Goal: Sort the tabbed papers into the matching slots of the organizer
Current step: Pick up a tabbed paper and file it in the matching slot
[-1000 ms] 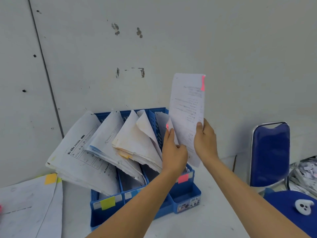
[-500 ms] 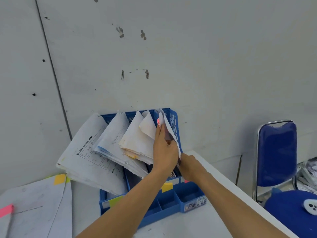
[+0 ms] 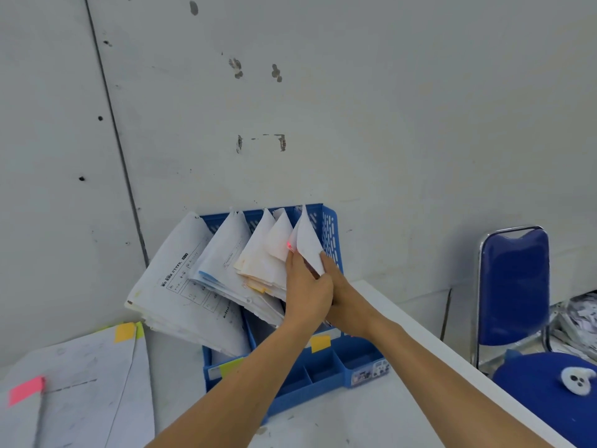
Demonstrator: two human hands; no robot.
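The white, pink-tabbed printed sheet (image 3: 309, 247), held high 1 second ago, has been lowered into the rightmost slot of the blue plastic organizer (image 3: 331, 229), with neighbouring papers held back by straight fingers of the left hand (image 3: 307, 295) and the grip of the right hand (image 3: 344, 294) hidden, so filing is judged nearly done.

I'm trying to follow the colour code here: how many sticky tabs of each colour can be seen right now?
Pink: 2, loose-sheet pink tab, pink tab among the slotted papers
Orange: 2, loose-sheet orange tab, organizer orange tab
Yellow-green: 2, loose-sheet green tab, organizer green tab
Total: 6; more may be hidden.
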